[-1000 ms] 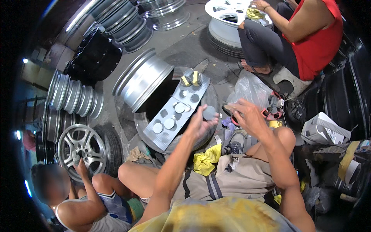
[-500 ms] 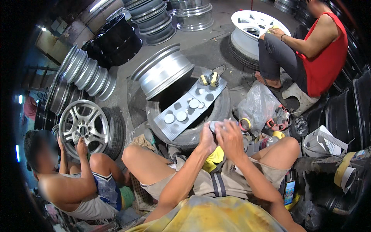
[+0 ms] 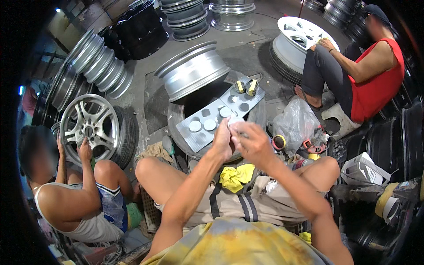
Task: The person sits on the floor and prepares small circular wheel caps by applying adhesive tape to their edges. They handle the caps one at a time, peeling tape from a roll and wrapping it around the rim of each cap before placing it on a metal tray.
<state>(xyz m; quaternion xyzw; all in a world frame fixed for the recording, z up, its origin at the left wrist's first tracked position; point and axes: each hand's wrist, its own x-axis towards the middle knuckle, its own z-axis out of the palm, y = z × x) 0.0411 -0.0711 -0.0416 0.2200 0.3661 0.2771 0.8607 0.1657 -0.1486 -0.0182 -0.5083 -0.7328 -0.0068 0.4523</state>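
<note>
A small round white wheel cap point(image 3: 236, 119) is pinched upright in my left hand point(image 3: 223, 143), above the near right side of a grey board. My right hand point(image 3: 254, 140) is slightly blurred, its fingers curled closed against the cap; anything inside them is hidden. More caps lie on the grey board point(image 3: 194, 140): one cap point(image 3: 194, 126) near its left end, another cap point(image 3: 210, 125) beside it, and a third cap point(image 3: 225, 112) farther along. Dark round spots mark the board. At its far end stand two small dark jars point(image 3: 252, 87) with yellow strips across them.
The board lies across a tyre point(image 3: 177, 126), with a silver rim point(image 3: 194, 73) tilted behind it. A yellow cloth point(image 3: 236, 177) rests between my legs. Co-workers handle a spoked wheel point(image 3: 90, 128) at left and a white wheel point(image 3: 287, 46) at right. A plastic bag point(image 3: 293, 119) lies right.
My hands have moved slightly forward and left, now over the board's near edge, with the cap still held. The yellow cloth shows more fully. The view has shifted.
</note>
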